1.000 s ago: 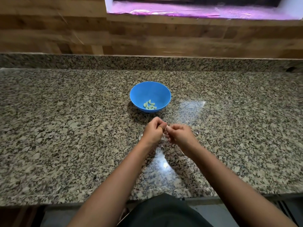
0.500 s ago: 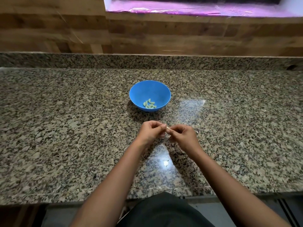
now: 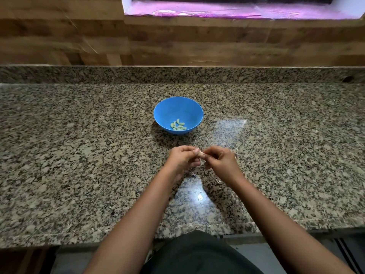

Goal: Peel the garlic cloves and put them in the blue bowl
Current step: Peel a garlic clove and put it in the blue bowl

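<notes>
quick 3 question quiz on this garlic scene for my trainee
1. True or false: the blue bowl already holds peeled cloves.
2. Where is the clove being peeled? A in the bowl; B pinched between the left hand and right hand; C on a plate.
3. Fill in: the bowl stands on the granite ____.
Key: 1 true; 2 B; 3 counter.

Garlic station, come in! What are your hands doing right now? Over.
Left hand and right hand pinch one garlic clove between them. Blue bowl holds several peeled cloves. Nothing between hands and bowl.
</notes>
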`<state>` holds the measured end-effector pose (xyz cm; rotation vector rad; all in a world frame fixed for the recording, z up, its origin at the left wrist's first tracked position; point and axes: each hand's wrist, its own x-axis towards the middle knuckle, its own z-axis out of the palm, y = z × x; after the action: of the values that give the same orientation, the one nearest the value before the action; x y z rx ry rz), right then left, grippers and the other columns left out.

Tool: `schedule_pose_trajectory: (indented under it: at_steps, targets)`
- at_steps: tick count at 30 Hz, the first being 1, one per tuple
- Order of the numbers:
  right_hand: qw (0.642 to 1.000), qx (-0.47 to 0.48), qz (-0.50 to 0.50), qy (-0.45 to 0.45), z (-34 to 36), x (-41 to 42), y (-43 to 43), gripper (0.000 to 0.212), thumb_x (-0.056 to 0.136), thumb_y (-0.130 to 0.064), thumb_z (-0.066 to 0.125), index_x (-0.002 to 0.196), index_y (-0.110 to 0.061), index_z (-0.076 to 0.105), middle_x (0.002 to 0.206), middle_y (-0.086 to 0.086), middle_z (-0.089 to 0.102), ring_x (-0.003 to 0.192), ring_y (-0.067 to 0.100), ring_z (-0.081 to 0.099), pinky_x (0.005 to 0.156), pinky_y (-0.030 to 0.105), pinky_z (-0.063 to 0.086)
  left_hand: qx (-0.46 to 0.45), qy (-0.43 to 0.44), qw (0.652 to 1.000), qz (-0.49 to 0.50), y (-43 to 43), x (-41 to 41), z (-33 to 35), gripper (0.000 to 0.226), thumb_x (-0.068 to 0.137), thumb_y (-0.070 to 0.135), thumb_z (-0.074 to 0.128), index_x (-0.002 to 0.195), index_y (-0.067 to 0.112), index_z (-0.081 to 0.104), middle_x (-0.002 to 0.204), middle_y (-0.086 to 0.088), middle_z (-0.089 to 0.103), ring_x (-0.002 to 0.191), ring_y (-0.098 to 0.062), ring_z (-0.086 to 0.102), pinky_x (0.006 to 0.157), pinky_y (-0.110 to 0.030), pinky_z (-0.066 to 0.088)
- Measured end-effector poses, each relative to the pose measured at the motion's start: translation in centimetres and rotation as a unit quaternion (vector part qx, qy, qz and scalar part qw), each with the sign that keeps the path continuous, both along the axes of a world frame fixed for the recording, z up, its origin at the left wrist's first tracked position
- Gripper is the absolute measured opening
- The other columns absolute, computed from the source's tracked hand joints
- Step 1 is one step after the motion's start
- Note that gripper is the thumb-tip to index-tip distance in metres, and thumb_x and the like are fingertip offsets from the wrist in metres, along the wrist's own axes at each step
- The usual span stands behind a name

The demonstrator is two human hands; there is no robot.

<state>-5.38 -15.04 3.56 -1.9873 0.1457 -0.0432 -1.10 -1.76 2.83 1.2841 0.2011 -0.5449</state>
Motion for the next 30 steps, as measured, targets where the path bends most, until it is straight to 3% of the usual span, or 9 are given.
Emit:
schedule_pose_trajectory:
  at_steps: [2, 4, 8, 11, 13, 16, 23, 27, 30]
  targets:
    - [0.998, -0.054, 0.006, -0.018, -0.5, 0.0, 0.0, 0.016, 0.087, -0.004, 0.061, 0.075, -0.014, 0.066, 0.067, 0.005, 0.063, 0.057, 0.016, 0.054, 0.052, 0.030, 0.049, 0.057, -0.026, 0.998, 0.010, -0.6, -0.2, -0.3, 0.009, 0.090, 0.004, 0.058, 0.081, 0.006, 0.060, 0.079, -0.012, 0.065, 0.060, -0.013, 0.061, 0.061, -0.023, 0.055]
    - [0.984, -0.169, 0.029, -0.048, -0.7, -0.1, 0.4, 0.014, 0.088, -0.004, 0.058, 0.076, -0.008, 0.062, 0.065, -0.004, 0.054, 0.056, 0.005, 0.046, 0.052, 0.013, 0.041, 0.217, -0.122, 0.969, 0.007, -1.0, -0.5, -0.5, 0.009, 0.091, 0.009, 0.058, 0.082, 0.010, 0.061, 0.084, -0.011, 0.068, 0.064, -0.016, 0.063, 0.067, -0.029, 0.055]
    - [0.967, -0.242, 0.041, -0.066, -1.3, -0.2, 0.4, 0.013, 0.089, -0.002, 0.052, 0.080, -0.004, 0.062, 0.073, 0.000, 0.054, 0.064, 0.011, 0.049, 0.059, 0.014, 0.040, 0.382, -0.253, 0.889, -0.010, -1.3, -0.7, -0.2, 0.008, 0.089, 0.014, 0.059, 0.086, 0.011, 0.065, 0.084, -0.005, 0.068, 0.077, -0.020, 0.064, 0.073, -0.029, 0.052]
    - [0.993, -0.112, -0.008, 0.039, -1.0, -0.1, -0.3, 0.013, 0.091, -0.005, 0.054, 0.088, -0.009, 0.066, 0.076, 0.001, 0.061, 0.063, 0.013, 0.055, 0.058, 0.028, 0.050, 0.253, -0.137, 0.958, 0.000, -0.8, 0.0, -0.7, 0.010, 0.090, 0.009, 0.059, 0.081, 0.009, 0.063, 0.079, -0.008, 0.066, 0.064, -0.018, 0.063, 0.056, -0.024, 0.052]
    - [0.991, -0.098, 0.001, 0.094, -0.9, 0.0, -0.8, 0.019, 0.090, -0.001, 0.053, 0.101, -0.009, 0.067, 0.088, 0.000, 0.063, 0.070, 0.012, 0.059, 0.059, 0.020, 0.051, 0.139, -0.052, 0.989, 0.015, -0.4, 0.0, -1.0, 0.007, 0.090, 0.004, 0.058, 0.086, 0.002, 0.062, 0.076, -0.010, 0.062, 0.057, -0.013, 0.059, 0.052, -0.018, 0.052]
    - [0.985, -0.117, 0.024, 0.126, -0.6, -0.2, -1.1, 0.027, 0.089, 0.003, 0.052, 0.110, -0.008, 0.065, 0.100, 0.003, 0.063, 0.076, 0.009, 0.059, 0.056, 0.012, 0.046, 0.106, -0.037, 0.994, 0.009, -0.2, -0.3, -1.3, 0.007, 0.090, 0.002, 0.058, 0.089, -0.003, 0.062, 0.075, -0.011, 0.062, 0.053, -0.009, 0.060, 0.056, -0.019, 0.054]
    - [0.983, -0.117, 0.022, 0.136, 0.2, 0.2, -1.1, 0.009, 0.085, -0.022, 0.066, 0.081, -0.014, 0.065, 0.078, 0.002, 0.064, 0.062, 0.011, 0.056, 0.060, 0.026, 0.052, 0.066, -0.036, 0.997, -0.017, -0.2, -0.6, -1.3, 0.003, 0.087, -0.002, 0.059, 0.088, -0.004, 0.061, 0.077, -0.015, 0.063, 0.052, -0.009, 0.064, 0.056, -0.017, 0.055]
    - [0.991, 0.010, 0.012, 0.136, 0.2, 0.0, -1.0, 0.018, 0.087, -0.013, 0.062, 0.104, -0.011, 0.066, 0.086, 0.002, 0.067, 0.058, 0.009, 0.053, 0.051, 0.020, 0.045, 0.084, -0.043, 0.995, -0.026, 0.1, -0.6, -1.1, 0.008, 0.085, -0.002, 0.062, 0.092, -0.006, 0.061, 0.080, -0.016, 0.066, 0.056, -0.013, 0.065, 0.058, -0.021, 0.056]
    - [0.986, 0.119, -0.010, 0.115, 0.5, 0.0, -0.8, 0.007, 0.085, -0.005, 0.062, 0.091, -0.005, 0.066, 0.078, 0.007, 0.067, 0.054, 0.009, 0.055, 0.049, 0.020, 0.047, 0.105, -0.066, 0.991, -0.042, 0.0, -0.8, -0.8, 0.008, 0.083, 0.000, 0.066, 0.089, -0.004, 0.062, 0.080, -0.015, 0.067, 0.057, -0.013, 0.065, 0.059, -0.021, 0.057]
